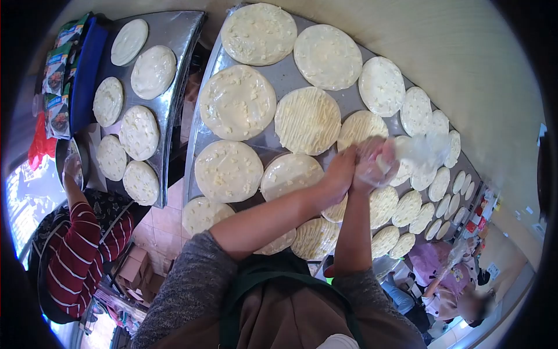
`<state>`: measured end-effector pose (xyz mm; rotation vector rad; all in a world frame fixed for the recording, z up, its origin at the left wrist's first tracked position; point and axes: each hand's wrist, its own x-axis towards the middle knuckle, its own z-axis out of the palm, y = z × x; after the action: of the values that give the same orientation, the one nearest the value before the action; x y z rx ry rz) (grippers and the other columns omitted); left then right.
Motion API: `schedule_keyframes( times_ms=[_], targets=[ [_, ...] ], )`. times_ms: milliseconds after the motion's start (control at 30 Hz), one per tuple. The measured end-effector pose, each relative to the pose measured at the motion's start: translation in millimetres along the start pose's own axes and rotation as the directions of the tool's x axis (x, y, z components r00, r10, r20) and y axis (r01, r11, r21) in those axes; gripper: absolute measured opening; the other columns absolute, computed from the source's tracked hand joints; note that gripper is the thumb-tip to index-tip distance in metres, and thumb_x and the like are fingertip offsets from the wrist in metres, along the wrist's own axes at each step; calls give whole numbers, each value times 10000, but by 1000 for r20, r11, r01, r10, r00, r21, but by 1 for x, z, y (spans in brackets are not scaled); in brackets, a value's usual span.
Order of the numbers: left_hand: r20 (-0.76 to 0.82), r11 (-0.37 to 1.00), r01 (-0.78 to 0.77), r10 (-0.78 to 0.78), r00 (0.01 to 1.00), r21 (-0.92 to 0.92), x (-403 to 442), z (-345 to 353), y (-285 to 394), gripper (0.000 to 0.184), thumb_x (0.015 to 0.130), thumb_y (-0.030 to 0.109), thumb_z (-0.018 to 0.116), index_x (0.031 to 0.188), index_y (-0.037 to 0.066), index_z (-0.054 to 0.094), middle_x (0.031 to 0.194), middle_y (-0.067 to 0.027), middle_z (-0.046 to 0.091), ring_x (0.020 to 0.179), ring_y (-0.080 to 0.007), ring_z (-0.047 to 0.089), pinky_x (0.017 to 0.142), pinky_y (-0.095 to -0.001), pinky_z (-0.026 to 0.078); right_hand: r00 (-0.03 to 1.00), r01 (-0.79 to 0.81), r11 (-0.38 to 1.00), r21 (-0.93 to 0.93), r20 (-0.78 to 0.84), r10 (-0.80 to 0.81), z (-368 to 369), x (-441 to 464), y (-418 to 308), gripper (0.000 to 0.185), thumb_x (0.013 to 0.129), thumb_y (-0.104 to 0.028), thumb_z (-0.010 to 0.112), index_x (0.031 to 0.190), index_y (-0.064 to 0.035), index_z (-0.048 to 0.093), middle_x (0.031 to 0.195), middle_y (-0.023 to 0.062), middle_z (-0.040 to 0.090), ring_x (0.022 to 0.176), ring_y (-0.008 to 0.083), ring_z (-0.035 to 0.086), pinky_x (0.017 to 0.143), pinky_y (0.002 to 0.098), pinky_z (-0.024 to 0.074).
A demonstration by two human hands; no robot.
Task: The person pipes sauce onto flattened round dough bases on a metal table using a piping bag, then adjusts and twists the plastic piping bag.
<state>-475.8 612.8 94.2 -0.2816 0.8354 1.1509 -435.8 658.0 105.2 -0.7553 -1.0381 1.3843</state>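
Observation:
Both my hands meet above the large tray of flat, pale dough rounds. My right hand is closed round a clear plastic bag with some pale stuff in it; the bag's far end is smeared by motion. Against it, my left hand has its fingers closed, and what they grip is hidden. Just beyond my hands lies a dough round with a ridged top. Another ridged round is striped all over, while a smoother glossy round carries small pale bits.
At left, a second metal tray holds several rounds, beside a blue crate with green packets. A person in a striped red sleeve reaches into a bowl. Another person is at the lower right, near a wall.

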Motion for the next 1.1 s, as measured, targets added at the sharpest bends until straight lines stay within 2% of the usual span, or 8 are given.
schedule_keyframes(
  times_ms=[167, 267, 367, 467, 633, 833, 1033, 1100],
  targets=[
    [58, 998, 28, -31, 998, 59, 12, 12, 16, 483, 897, 393, 357, 1006, -50, 514, 892, -126, 542, 811, -161, 485, 736, -276, 394, 974, 1, 903, -430, -205, -98, 9, 8, 6, 299, 881, -272, 351, 641, -94, 334, 574, 31, 361, 502, 119, 333, 471, 253, 312],
    [-18, 980, 133, -132, 991, 148, -15, 0, 5, 444, 918, 380, 350, 1075, -12, 483, 1004, -111, 541, 910, -155, 515, 799, -277, 415, 984, -25, 999, 34, -175, 30, 4, -13, -16, 368, 895, -296, 321, 592, -91, 356, 531, 60, 388, 465, 152, 365, 474, 274, 378],
    [148, 993, 112, -115, 982, 31, -68, -19, 6, 464, 932, 386, 307, 1124, -11, 453, 1063, -125, 526, 978, -156, 498, 858, -269, 393, 972, -46, 999, 24, -231, 50, 33, -50, -26, 380, 895, -288, 339, 567, -97, 363, 498, 66, 385, 449, 155, 372, 440, 280, 370],
    [41, 879, -193, 194, 980, 437, -115, -47, -3, 485, 937, 399, 272, 1179, 4, 415, 1131, -123, 500, 1042, -175, 482, 915, -281, 368, 993, -87, 991, 100, -77, 95, 50, -92, -21, 354, 875, -305, 407, 587, -106, 357, 493, 31, 365, 441, 130, 372, 399, 258, 300],
    [-75, 991, 4, -14, 997, -135, -122, -71, 13, 501, 917, 433, 316, 1206, 33, 405, 1163, -112, 484, 1073, -202, 475, 942, -334, 356, 889, -419, 762, 493, 54, 454, 60, -122, -2, 306, 856, -345, 439, 661, -112, 398, 586, 23, 418, 503, 136, 417, 475, 250, 372],
    [-75, 986, 17, -30, 997, -169, -121, -89, 26, 502, 910, 440, 338, 1188, 30, 421, 1144, -105, 498, 1052, -194, 491, 915, -335, 379, 903, -428, 903, -29, -50, 427, 52, -146, 27, 197, 840, -269, 512, 769, -102, 435, 742, 1, 457, 667, 100, 469, 580, 264, 414],
    [-161, 993, 39, -56, 985, -111, -142, -103, 18, 481, 915, 431, 330, 1180, 43, 432, 1113, -91, 511, 1027, -179, 503, 901, -333, 392, 932, -353, 910, 220, -1, 362, 90, -148, 12, 254, 849, -162, 479, 624, -103, 378, 570, 9, 402, 519, 96, 381, 456, 258, 305],
    [-58, 992, 9, -16, 998, -122, -123, -101, 25, 468, 918, 426, 327, 1169, 48, 443, 1095, -91, 517, 1013, -175, 507, 898, -329, 392, 974, -228, 968, -103, -43, 224, 68, -141, 32, 220, 833, -133, 490, 639, -100, 392, 600, 19, 421, 536, 111, 398, 479, 269, 327]
  ],
)
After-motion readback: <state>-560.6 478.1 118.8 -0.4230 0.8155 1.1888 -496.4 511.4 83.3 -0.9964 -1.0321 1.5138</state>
